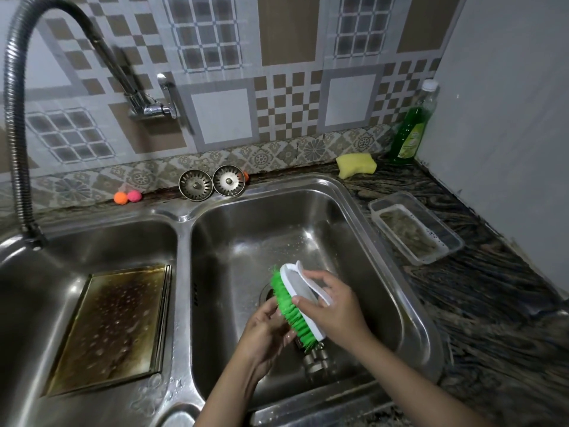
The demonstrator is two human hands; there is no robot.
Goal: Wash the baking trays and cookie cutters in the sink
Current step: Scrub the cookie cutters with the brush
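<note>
Baking tray (109,326) lies flat in left basin of double sink (184,235), wet w/ droplets, brown burnt stains over its surface; more tray edges stacked under it at right side. Cookie cutters: small metal pieces (315,357) on floor of right basin, just below the hands, partly hidden, exact shape can't tell. Right hand (331,306) grips white-backed scrub brush (300,303) w/ green bristles, fingers curled over the back, thumb on near edge. Left hand (266,329) under the bristles, fingers curled up against them; seems to pinch smth small there but it's hidden, can't tell what. Both hands over right basin near drain. Flexible metal faucet hose (17,118) arcs from wall tap (154,109) down to left basin rim. Two sink strainers (212,182) lean on backsplash behind divider. Orange + pink balls (127,197) on back ledge, touching. Yellow sponge (356,164) and green dish soap bottle (411,131) at back right corner of counter. Clear plastic container (415,228) w/ murky liquid on counter, right of sink.
</note>
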